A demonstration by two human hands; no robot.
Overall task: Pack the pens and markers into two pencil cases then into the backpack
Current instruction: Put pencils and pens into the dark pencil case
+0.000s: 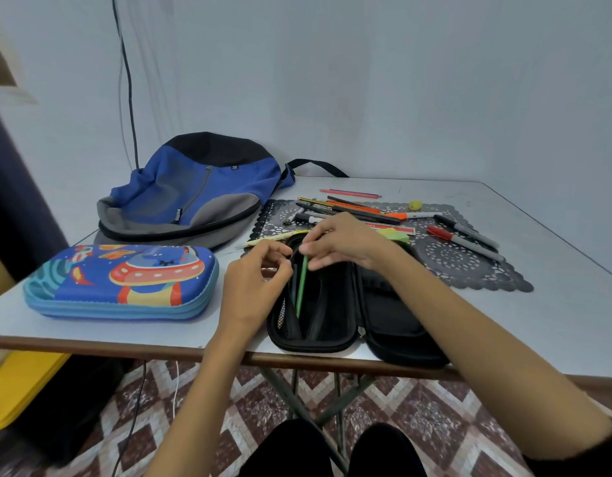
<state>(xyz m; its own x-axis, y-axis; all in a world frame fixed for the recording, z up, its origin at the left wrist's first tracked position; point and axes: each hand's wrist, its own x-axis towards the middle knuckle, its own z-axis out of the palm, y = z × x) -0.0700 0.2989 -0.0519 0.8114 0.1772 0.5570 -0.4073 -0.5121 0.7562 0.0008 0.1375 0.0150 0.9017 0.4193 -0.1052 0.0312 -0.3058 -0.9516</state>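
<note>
Head view: your right hand (pixel 346 242), at frame centre, pinches the top end of a green pen (pixel 302 287) that lies slanted in the open black pencil case (pixel 394 315) at lower centre. Your left hand (pixel 256 273) is curled at the case's left rim; whether it grips I cannot tell. That pen looks light, stiff and smooth, so hold it near the end and slide it lengthwise. More pens and markers (pixel 352 210) lie above on the worktop (pixel 555 304), the backpack (pixel 194 194) upper left.
</note>
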